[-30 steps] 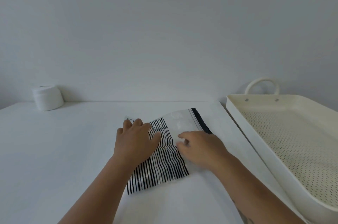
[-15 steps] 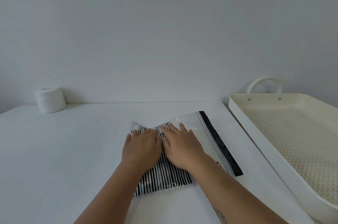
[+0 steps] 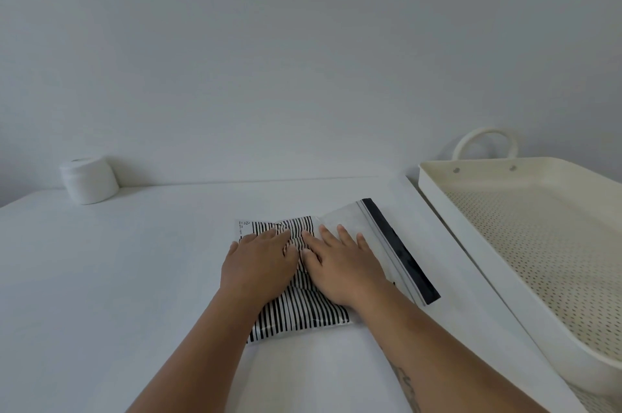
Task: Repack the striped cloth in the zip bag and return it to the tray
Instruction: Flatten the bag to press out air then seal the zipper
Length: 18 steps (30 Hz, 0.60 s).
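A clear zip bag [image 3: 350, 220] with a black zip strip [image 3: 400, 249] along its right edge lies flat on the white table [image 3: 101, 278]. The black-and-white striped cloth [image 3: 296, 315] is inside the bag, filling its left part. My left hand [image 3: 259, 264] and my right hand [image 3: 340, 264] rest palm-down side by side on the bag, fingers spread, pressing on the cloth. Neither hand grips anything. The cream perforated tray [image 3: 437, 183] with a loop handle stands to the right of the bag.
A small white round container [image 3: 89, 180] sits at the table's back left, by the wall. The tray's near long wall runs diagonally close to the bag's zip strip.
The bag's zip end, folded up before, now lies flat toward the right. My right hand has moved onto the cloth beside my left, and both have spread flat.
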{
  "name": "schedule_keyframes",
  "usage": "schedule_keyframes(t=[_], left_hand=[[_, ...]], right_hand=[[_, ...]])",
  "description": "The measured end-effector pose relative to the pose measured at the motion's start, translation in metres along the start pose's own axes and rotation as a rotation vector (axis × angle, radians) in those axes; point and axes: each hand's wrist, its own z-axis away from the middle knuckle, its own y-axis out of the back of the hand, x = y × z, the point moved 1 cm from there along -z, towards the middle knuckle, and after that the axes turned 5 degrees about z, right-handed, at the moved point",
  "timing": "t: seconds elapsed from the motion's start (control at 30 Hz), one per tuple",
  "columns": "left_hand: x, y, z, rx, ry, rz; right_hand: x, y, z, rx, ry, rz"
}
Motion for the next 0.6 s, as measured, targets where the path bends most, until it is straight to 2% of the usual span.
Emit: schedule_keyframes(t=[0.3,0.6], left_hand=[[0.011,0.004,0.005,-0.003,0.015,-0.072],[0.016,0.01,0.009,-0.054,0.054,-0.11]], right_hand=[[0.008,0.001,-0.001,-0.037,-0.052,0.034],[0.047,0.02,0.022,-0.091,-0.17,0.12]])
